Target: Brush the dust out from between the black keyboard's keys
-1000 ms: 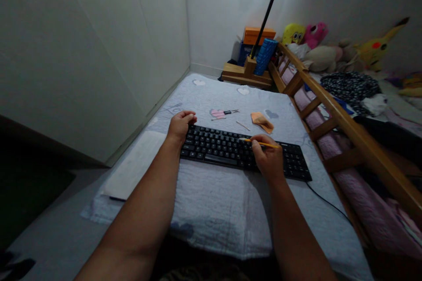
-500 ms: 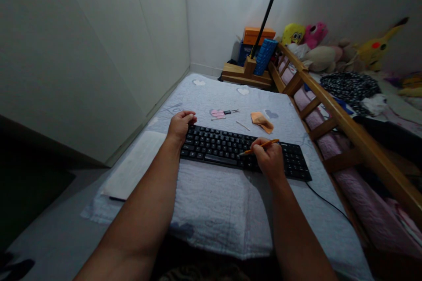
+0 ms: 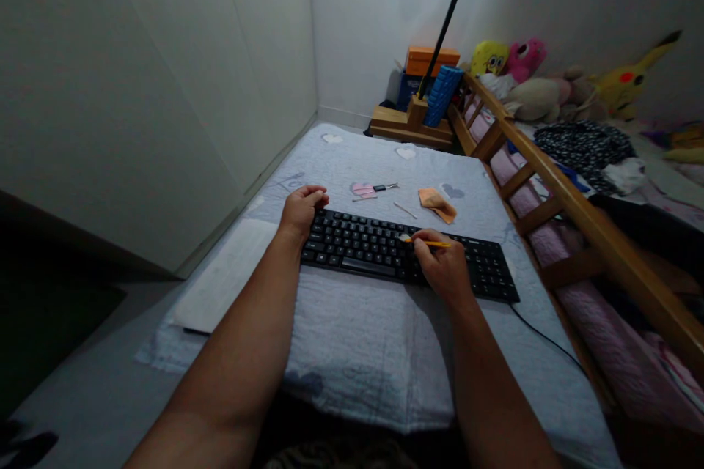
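A black keyboard lies across the cloth-covered table. My left hand is closed at its upper left corner, the curled fingers partly hiding that end. In my right hand, pinched between thumb and fingers, is a small brush with a yellow-orange handle. Its pale bristles touch or hover just over the keys right of the middle; I cannot tell which. Beyond the keyboard lie a cotton swab, an orange cloth, a dark-handled tool with a thin metal end, and another thin stick.
A white flat sheet or pad lies left of the keyboard. The keyboard cable trails right over the table. A wooden bed rail runs along the right side, a pale cabinet wall along the left. A lamp stand rises behind.
My right hand has moved slightly left, and the brush tip has gone farther up the keys, its handle now nearly level. My left hand stays where it was.
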### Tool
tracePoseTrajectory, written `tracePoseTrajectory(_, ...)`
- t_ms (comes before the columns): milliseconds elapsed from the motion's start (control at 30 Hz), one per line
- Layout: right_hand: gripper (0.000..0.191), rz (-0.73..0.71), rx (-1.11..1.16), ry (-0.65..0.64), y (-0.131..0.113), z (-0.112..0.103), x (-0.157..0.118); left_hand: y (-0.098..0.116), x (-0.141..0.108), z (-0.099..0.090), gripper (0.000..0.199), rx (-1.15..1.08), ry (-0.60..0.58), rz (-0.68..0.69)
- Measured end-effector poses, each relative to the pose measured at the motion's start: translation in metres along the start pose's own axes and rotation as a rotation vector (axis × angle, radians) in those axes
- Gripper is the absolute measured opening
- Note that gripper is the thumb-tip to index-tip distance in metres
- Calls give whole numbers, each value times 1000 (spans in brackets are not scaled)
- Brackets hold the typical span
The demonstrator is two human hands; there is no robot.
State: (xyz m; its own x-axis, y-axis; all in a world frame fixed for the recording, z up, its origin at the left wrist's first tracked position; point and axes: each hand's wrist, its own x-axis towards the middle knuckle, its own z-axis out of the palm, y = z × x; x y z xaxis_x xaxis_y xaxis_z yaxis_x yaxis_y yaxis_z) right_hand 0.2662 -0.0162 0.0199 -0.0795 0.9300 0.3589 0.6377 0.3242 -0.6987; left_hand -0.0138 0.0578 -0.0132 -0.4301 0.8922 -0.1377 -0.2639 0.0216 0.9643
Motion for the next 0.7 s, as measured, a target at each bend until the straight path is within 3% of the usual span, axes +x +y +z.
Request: tracePoseTrajectory(700, 22, 92, 140, -314, -12, -31, -9, 0, -1, -1, 20, 26, 1, 8)
